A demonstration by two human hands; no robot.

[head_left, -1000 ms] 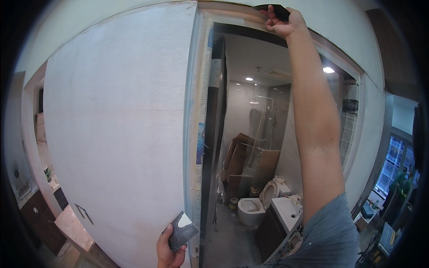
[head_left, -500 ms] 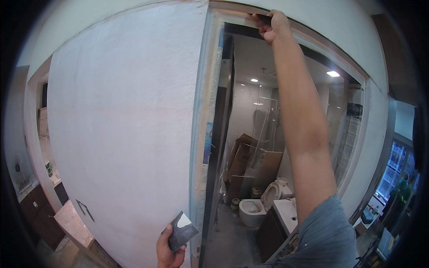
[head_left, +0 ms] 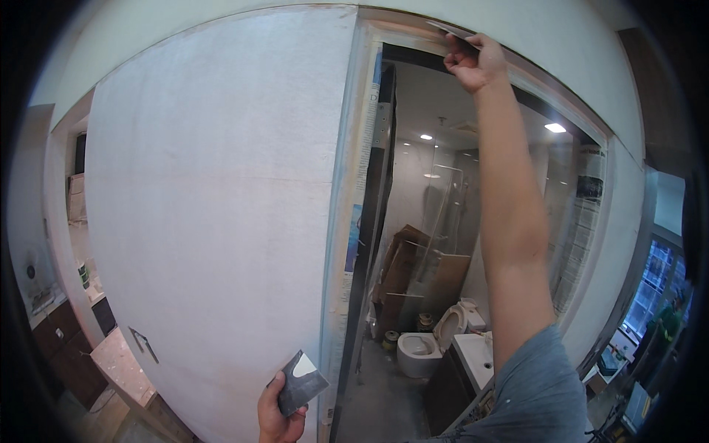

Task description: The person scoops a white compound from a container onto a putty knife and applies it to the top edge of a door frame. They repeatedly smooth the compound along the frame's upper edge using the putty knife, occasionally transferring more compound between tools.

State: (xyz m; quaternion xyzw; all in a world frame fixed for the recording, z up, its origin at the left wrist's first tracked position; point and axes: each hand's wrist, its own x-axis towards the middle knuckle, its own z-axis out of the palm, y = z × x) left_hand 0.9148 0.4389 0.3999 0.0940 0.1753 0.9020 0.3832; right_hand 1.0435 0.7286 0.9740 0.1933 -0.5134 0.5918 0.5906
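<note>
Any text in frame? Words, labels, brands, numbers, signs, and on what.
Left paper, on left jamb: print, mostly too small to read; larger letter not copied.
Right paper, right jamb: heading blurred, not copied; rest too small.
Plate in left hand: no readable text.

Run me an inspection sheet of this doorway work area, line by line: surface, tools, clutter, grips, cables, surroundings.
Surface: white wall panel, faintly patchy, with a dark-edged cutout low down.
Job's things: dark plate bearing a white patch; thin dark blade by the door frame's top, contact unclear.
Clutter: brown sheets leaning inside the bathroom; a can on its floor.
Grips: left hand closed on the plate; right hand raised, closed on the blade.
Cables: nothing seen for certain.
Surroundings: toilet with lid up, washbasin; a person in green at far right.
</note>
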